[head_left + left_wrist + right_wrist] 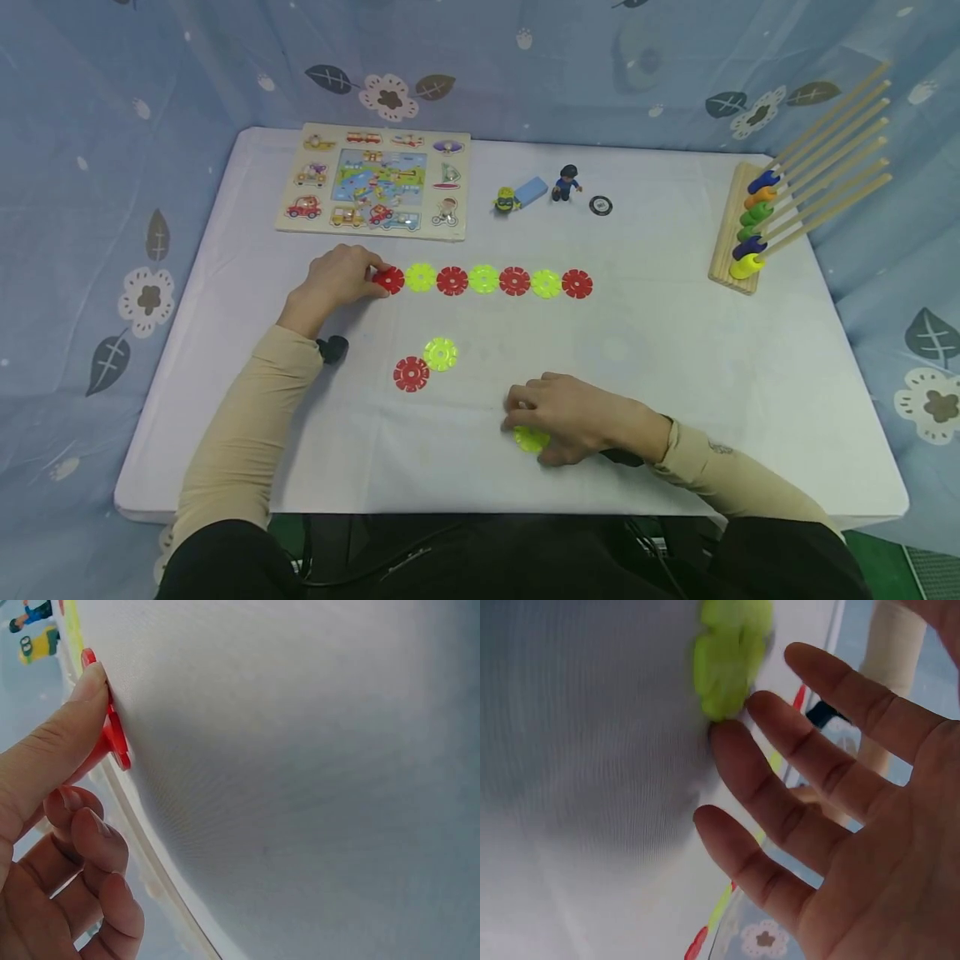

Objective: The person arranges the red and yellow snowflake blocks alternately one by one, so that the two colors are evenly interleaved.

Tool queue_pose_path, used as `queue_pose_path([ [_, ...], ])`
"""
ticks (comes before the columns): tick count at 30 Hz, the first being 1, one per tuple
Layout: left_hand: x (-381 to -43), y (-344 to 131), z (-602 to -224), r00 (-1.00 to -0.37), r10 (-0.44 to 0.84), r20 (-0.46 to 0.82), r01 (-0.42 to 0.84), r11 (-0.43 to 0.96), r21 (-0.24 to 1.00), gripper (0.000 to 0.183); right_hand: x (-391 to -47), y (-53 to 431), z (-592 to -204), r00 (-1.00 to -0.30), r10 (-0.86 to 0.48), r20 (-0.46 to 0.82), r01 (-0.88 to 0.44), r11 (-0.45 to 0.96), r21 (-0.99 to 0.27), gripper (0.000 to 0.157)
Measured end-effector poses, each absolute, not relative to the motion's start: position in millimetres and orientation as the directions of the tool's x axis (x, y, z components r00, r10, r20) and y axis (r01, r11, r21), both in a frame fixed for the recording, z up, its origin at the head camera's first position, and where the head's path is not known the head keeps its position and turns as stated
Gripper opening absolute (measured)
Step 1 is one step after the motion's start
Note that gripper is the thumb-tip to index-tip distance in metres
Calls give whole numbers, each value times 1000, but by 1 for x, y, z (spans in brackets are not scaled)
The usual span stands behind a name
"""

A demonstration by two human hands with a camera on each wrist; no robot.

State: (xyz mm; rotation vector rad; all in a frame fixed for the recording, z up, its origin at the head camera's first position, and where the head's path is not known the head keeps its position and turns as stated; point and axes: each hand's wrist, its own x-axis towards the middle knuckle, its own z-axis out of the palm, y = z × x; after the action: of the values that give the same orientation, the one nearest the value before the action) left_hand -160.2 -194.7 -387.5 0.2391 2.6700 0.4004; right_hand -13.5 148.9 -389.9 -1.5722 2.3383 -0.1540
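My left hand (336,279) pinches a red notched plastic disc (391,281) at the left end of a row of alternating red and yellow-green discs. The thumb (90,684) lies on the disc's edge in the left wrist view. My right hand (573,417) is low over the table near its front edge, fingers spread and slightly bent around a yellow-green disc (531,439). Fingertips (731,739) are right at the blurred yellow-green shape in the right wrist view. Between the hands, a loose red disc (411,374) lies against a yellow-green one (440,354).
A wooden picture puzzle board (457,229) lies at the back left. Behind the row are a yellow minion figure (506,200), a blue block (532,192), a toy figure (567,182) and a black ring (601,205). A wooden peg rack (731,225) with beads stands right.
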Motion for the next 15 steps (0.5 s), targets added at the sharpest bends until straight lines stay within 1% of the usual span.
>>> queue_pose_path([
  [9, -159, -195, -388, -893, 227, -388, 104, 944, 314, 48, -3, 140, -396, -349, -909, -227, -913, 384, -137, 48],
  [15, -158, -194, -387, -900, 225, -374, 102, 942, 321, 48, -3, 140, -396, -350, -911, -220, -919, 379, -111, 49],
])
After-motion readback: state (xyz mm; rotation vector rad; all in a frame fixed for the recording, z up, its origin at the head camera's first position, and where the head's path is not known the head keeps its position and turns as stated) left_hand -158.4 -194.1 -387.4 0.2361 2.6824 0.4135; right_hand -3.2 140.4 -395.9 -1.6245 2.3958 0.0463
